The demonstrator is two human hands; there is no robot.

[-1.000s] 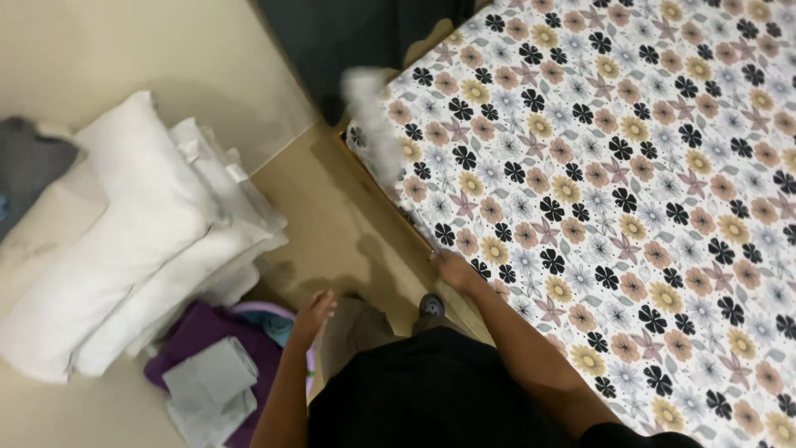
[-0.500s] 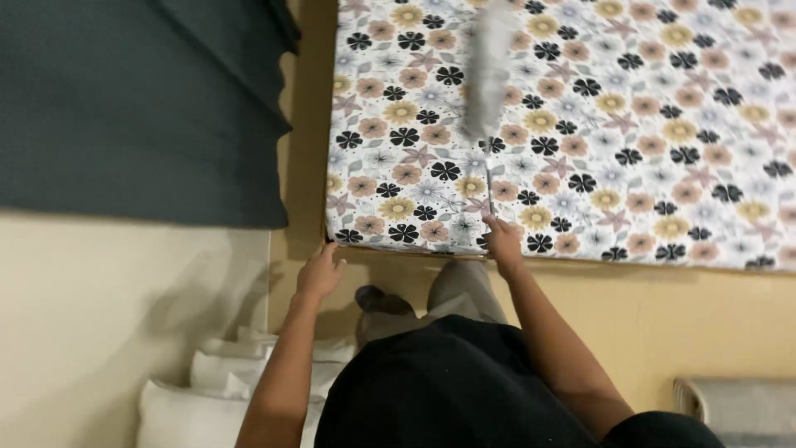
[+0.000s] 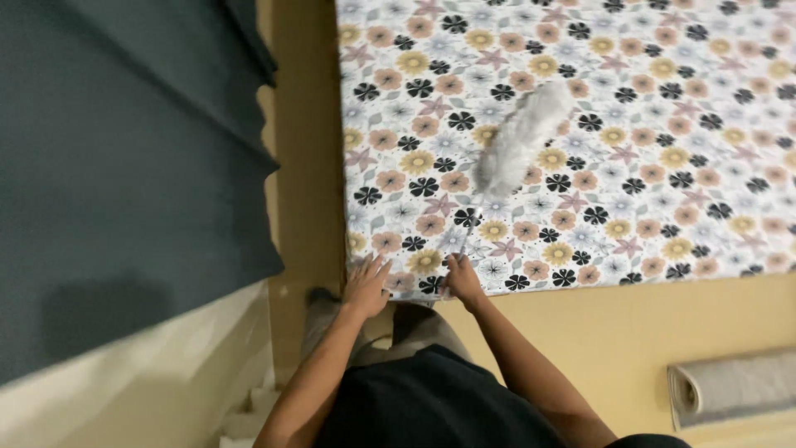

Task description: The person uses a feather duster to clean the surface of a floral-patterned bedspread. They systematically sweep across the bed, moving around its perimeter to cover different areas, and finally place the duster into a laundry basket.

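Dusting a flowered bed from its near corner

A dark curtain (image 3: 124, 149) hangs at left. The left hand (image 3: 366, 284) lies flat and unclenched on the sheet (image 3: 663, 166) edge, likely bracing; the right hand (image 3: 461, 278) grips the thin handle of a grey duster (image 3: 521, 137) lying across the sheet. A rolled mat (image 3: 730, 386) lies on the floor; no containers show.
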